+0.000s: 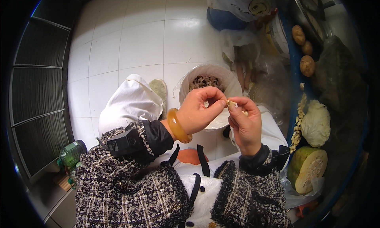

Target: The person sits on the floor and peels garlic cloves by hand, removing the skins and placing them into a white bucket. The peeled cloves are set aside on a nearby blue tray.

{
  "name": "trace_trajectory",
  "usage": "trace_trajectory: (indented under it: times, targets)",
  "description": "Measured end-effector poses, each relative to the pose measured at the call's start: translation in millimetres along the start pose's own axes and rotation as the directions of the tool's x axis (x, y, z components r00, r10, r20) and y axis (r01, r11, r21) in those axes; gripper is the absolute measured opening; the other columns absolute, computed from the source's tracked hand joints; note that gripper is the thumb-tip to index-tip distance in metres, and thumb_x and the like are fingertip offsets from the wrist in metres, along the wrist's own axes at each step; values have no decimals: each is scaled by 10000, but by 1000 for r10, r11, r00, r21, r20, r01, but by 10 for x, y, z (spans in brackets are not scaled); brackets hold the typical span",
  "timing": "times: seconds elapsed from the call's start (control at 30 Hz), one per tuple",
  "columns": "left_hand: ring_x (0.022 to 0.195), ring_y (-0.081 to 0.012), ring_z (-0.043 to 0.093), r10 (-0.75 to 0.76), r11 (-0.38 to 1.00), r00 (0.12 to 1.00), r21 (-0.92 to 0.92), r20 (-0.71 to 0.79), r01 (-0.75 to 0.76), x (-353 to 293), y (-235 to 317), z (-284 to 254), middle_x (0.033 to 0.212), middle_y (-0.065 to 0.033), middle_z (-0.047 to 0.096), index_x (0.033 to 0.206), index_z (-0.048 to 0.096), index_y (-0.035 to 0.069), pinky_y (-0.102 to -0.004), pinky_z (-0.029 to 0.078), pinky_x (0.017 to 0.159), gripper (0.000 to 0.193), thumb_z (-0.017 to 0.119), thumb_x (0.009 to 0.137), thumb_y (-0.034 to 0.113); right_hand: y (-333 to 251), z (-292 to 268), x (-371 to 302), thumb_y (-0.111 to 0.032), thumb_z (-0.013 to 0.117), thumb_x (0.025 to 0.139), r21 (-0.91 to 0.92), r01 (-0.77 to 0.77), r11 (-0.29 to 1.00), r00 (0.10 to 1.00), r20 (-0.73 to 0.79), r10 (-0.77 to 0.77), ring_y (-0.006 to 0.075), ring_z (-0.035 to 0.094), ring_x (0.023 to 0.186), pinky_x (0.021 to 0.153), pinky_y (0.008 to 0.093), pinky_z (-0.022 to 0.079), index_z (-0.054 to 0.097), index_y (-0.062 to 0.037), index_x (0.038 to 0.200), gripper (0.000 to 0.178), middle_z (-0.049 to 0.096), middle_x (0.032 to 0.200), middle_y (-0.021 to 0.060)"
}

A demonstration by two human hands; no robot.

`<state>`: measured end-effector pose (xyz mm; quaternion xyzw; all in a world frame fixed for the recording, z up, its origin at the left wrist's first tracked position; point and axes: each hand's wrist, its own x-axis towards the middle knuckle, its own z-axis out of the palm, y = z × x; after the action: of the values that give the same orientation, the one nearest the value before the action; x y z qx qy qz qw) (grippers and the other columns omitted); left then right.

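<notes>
Over a lined waste bin [184, 87], my two hands meet at a small pale garlic clove [232, 104]. My right hand [246, 129] grips it between thumb and fingers, and something whitish shows lower in that palm. Thumb and forefinger of my left hand [198, 113] are pinched at the clove's near tip; whether a bit of skin is between them is too small to tell. An amber bangle [179, 125] circles my left wrist. Inside the bin lie dark brown scraps [206, 82]. To the right, a row of garlic cloves [297, 131] runs along a blue edge.
Right of the cloves sit a pale cabbage [316, 124] and a cut green gourd [310, 170]. Several potatoes [299, 35] lie farther back. Plastic bags [241, 6] and a tub [278, 34] stand beyond the bin. Green bottles [73, 153] are at the left by dark cabinets [37, 85].
</notes>
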<state>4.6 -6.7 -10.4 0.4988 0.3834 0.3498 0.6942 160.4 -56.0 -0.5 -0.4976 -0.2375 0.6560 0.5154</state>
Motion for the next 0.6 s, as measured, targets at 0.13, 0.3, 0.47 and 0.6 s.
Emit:
trace_trajectory:
  times: [0.13, 0.3, 0.47, 0.6]
  targets:
    - [646, -55, 462, 36, 998, 999, 42, -13, -36, -15, -26, 17, 663, 2, 540, 803, 620, -2, -229, 400, 583, 136, 601, 837, 128, -3, -1, -15, -93, 608, 905, 105, -68, 992, 998, 4, 68, 14, 321, 483, 445, 176, 261, 605, -45, 1021, 125, 490, 663, -46]
    - [617, -56, 456, -50, 994, 999, 95, -11, 51, -48, -50, 27, 638, 0, 527, 784, 612, -2, -243, 385, 542, 135, 599, 830, 125, 0, -25, -9, -72, 602, 907, 228, -78, 971, 996, 58, 66, 18, 319, 482, 445, 186, 247, 611, -39, 1028, 126, 462, 644, -58]
    - [653, -70, 478, -50, 992, 998, 114, -24, 53, -28, -37, -2, 699, -24, 552, 795, 610, -1, -246, 392, 566, 88, 593, 821, 81, -33, -51, 11, -114, 553, 937, 276, -136, 951, 988, 105, 111, 34, 271, 466, 436, 195, 230, 580, -50, 1023, 111, 367, 590, -61]
    - [695, -86, 498, 225, 968, 972, 135, -74, -213, 0, -43, 12, 797, -43, 589, 837, 623, -1, -240, 405, 609, 58, 589, 818, 42, -60, -36, 0, -134, 528, 945, 265, -159, 951, 986, 86, 141, 36, 254, 463, 432, 192, 222, 562, -51, 1013, 112, 305, 562, -65]
